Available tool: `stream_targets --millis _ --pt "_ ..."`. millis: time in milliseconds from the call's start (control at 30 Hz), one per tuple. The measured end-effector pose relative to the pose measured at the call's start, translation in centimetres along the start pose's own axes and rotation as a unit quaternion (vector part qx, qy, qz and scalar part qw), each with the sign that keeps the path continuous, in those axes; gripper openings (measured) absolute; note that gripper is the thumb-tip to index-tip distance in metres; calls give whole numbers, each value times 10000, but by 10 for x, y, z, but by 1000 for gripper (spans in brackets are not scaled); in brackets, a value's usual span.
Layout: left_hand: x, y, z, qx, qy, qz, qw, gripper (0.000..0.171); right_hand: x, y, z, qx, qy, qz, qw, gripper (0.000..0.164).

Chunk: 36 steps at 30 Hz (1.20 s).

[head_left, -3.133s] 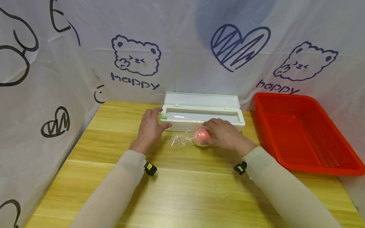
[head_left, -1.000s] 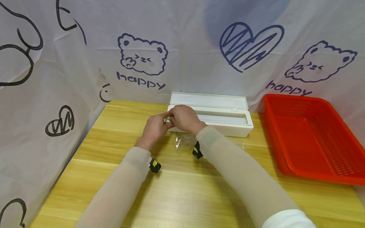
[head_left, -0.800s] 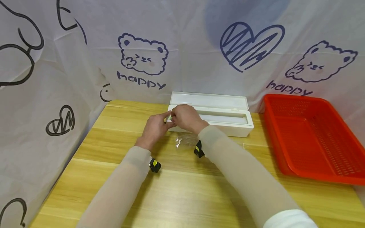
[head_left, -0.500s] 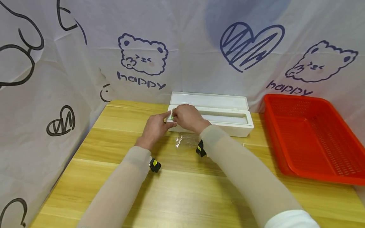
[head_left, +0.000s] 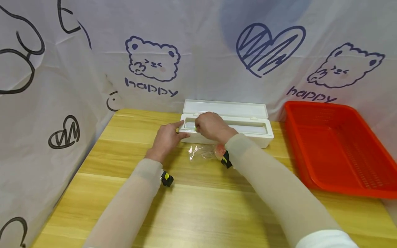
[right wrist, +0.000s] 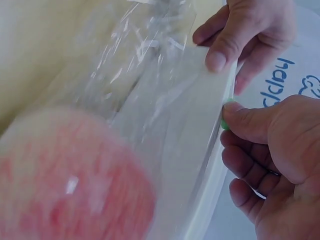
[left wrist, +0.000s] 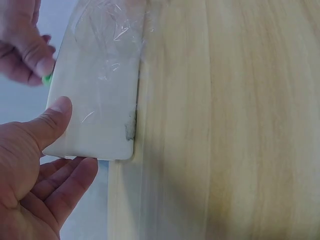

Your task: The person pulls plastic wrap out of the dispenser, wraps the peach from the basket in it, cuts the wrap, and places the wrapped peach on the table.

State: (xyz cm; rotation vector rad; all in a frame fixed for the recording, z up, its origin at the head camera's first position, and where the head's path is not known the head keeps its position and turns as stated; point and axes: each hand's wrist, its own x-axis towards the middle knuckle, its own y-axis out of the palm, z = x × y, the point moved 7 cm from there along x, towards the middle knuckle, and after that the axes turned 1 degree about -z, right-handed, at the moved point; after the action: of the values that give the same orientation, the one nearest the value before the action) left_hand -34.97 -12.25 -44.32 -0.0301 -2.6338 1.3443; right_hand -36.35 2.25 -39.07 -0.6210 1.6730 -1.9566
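Note:
A white cling film dispenser [head_left: 257,141] stands at the back of the table with its lid [head_left: 229,108] raised and a pale roll [head_left: 251,129] inside. My left hand [head_left: 166,139] grips its left end, thumb on the front face and fingers round the end. With thumb and fingers, my right hand [head_left: 212,125] pinches the small green slide cutter [right wrist: 227,114] on the front edge, a little right of the left hand. Clear film [head_left: 200,152] hangs down the front onto the table. On it sits a round pink-and-cream fruit, like a peach [right wrist: 75,180], partly hidden by my right wrist in the head view.
A red plastic basket [head_left: 297,151] with perforated sides stands at the right of the wooden table [head_left: 198,206]. White cloth [head_left: 211,62] with drawn bears and hearts hangs close behind the dispenser and along the left side.
My right hand has left the fruit, reached the dispenser's left end and taken hold of the green cutter. Over the last half second it has slid the cutter rightward; the left hand stays put.

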Motion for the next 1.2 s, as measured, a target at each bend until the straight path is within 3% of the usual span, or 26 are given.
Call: stream_targets --millis 467,800,1200 --pt "-4 0 6 -226 -406 330 9984 68 -47 -14 -48 -381 52 158 9991 13" --pt "-3 1 3 -253 -310 304 9987 66 -88 -25 -89 -773 -49 105 9969 9" --pt "-2 1 2 -263 -376 350 9983 66 -130 -37 -132 -746 533 455 9947 8"
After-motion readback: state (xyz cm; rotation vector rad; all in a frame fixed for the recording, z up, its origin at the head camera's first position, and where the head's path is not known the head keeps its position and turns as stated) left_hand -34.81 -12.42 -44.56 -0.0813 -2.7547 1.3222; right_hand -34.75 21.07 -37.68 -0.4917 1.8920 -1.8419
